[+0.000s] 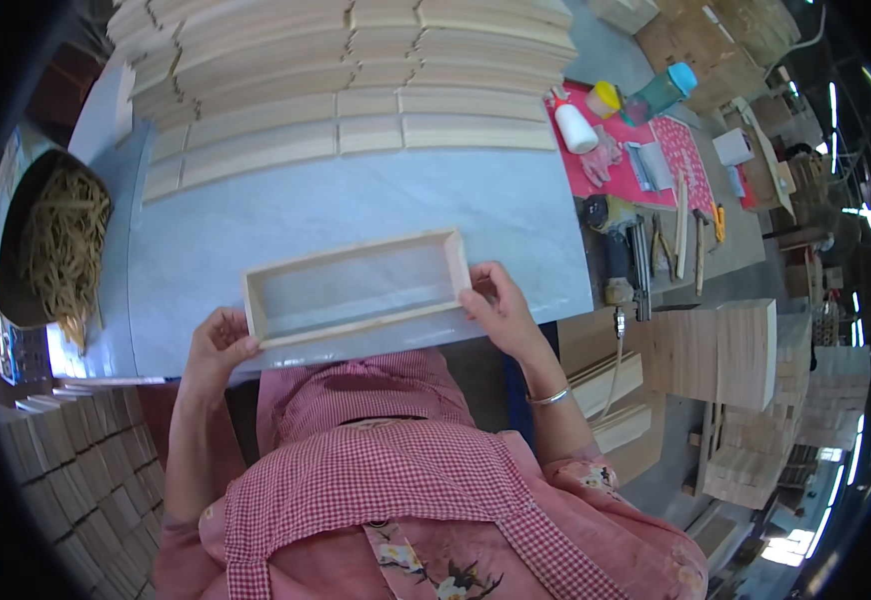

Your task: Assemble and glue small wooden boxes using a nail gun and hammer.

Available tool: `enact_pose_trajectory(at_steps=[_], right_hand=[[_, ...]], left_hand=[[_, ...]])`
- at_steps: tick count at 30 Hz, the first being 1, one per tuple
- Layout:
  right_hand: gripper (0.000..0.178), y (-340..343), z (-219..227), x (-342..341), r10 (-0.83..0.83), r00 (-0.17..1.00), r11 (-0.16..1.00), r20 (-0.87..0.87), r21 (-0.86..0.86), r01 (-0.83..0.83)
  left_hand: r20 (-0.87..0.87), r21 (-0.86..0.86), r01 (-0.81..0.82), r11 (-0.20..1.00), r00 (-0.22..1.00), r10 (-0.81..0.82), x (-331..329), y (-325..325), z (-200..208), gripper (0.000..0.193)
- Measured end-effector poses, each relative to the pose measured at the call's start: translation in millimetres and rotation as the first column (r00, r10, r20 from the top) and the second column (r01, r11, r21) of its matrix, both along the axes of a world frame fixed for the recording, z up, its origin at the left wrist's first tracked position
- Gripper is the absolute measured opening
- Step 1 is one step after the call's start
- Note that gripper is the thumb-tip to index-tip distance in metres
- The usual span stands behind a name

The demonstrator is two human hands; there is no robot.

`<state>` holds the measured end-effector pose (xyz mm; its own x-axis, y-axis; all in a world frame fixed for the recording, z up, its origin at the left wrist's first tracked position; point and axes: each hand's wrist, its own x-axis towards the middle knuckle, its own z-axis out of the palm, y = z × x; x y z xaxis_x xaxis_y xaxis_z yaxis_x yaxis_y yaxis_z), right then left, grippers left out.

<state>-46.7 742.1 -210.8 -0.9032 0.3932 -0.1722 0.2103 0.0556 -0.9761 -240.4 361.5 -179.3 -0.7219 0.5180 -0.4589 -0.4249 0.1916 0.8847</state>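
A long rectangular wooden frame of pale wood is held at the near edge of the blue-grey table. Through its open middle the tabletop shows. My left hand grips its left end, the thumb along the near corner. At the right end, my right hand pinches the short side between thumb and fingers. The frame looks slightly tilted, its right end farther from me. Whether it rests on the table or is lifted I cannot tell.
Rows of pale wooden strips cover the table's far side. At left stands a bin of tan bands. To the right are a nail gun, pliers, a hammer, a white bottle and stacked wood.
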Motion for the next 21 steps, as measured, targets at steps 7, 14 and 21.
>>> enact_pose_trajectory(at_steps=[7, 14, 21], right_hand=[[0.035, 132, 15, -31, -0.055, 0.968, 0.668, -0.246, 0.711, 0.218], [0.051, 384, -25, -76, -0.424, 0.904, 0.297, 0.053, 0.951, 0.084], [0.042, 277, -5, -126, 0.009, 1.000, 0.690, -0.027, 0.724, 0.013]], left_hand=[[-0.306, -0.366, -0.140, 0.920, 0.952, 0.023, 23, 19, 27, 0.049], [-0.818, -0.497, -0.039, 0.867, 0.356, -0.452, 58, 89, 40, 0.065], [-0.763, -0.629, -0.076, 0.774, 0.255, -0.594, 71, 113, 6, 0.022]])
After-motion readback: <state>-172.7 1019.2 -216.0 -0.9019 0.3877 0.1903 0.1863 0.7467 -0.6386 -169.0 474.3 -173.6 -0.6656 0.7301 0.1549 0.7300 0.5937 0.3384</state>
